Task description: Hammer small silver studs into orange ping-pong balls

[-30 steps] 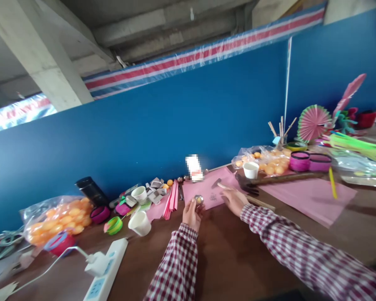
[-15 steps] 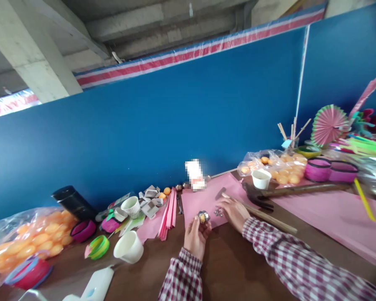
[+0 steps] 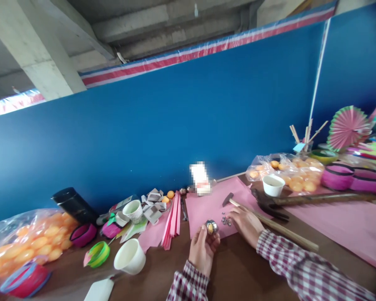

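My left hand (image 3: pixel 202 251) is closed around a small shiny metal cup or bell half (image 3: pixel 212 226), tilted toward me, with something yellow-orange showing in it. My right hand (image 3: pixel 246 225) reaches over the pink paper (image 3: pixel 203 207) with fingers stretched out and fingertips at a little heap of tiny silver beads (image 3: pixel 227 221). Its thumb is mostly hidden, and I see nothing held in it. A small hammer (image 3: pixel 278 228) with a wooden handle lies just behind and beside the right hand. The larger claw hammer (image 3: pixel 319 198) rests farther right.
White paper cups (image 3: pixel 130 257) and pink paper strips (image 3: pixel 172 221) stand left of my hands. Bags of orange balls (image 3: pixel 44 238) lie at far left and back right (image 3: pixel 301 173). A blue partition (image 3: pixel 175 125) closes off the back.
The view has shifted a little, so the whole table sits further right at its right side. My left hand still holds the metal piece; my right hand stays at the beads, which look slightly more spread.
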`<state>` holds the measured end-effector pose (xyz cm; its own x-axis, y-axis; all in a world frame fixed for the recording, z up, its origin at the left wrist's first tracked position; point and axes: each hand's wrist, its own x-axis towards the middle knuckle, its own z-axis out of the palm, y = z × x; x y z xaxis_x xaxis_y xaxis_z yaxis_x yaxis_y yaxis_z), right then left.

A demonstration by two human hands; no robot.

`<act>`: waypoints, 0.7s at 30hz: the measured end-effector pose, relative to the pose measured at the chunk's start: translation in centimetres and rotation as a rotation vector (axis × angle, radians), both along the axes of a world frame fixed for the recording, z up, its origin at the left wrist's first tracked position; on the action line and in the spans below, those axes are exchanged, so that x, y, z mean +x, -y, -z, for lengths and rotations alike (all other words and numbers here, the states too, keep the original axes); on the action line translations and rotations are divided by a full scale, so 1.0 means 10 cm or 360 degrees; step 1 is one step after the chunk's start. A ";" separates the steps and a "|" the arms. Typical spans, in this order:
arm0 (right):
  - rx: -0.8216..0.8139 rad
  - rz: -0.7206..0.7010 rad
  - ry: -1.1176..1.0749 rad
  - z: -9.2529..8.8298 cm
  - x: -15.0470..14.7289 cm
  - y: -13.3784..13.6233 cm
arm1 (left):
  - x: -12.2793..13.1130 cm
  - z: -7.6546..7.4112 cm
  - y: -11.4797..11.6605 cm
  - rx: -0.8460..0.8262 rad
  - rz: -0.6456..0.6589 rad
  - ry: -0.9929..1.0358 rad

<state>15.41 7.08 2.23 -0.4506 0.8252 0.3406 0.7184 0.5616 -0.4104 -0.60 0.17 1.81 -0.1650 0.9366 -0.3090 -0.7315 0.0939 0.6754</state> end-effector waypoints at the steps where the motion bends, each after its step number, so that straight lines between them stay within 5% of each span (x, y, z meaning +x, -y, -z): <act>1: 0.0017 0.0028 -0.0008 0.01 0.00 0.00 | 0.00 0.00 0.00 0.0005 0.0004 0.0003; 21: 0.0019 0.0039 -0.0062 0.00 0.03 0.03 | -0.01 0.01 0.01 0.0022 0.0005 -0.0020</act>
<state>15.69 6.80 2.26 -0.4162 0.8318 0.3673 0.7158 0.5488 -0.4318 -0.73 0.03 1.75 -0.1659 0.9412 -0.2942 -0.7226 0.0869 0.6857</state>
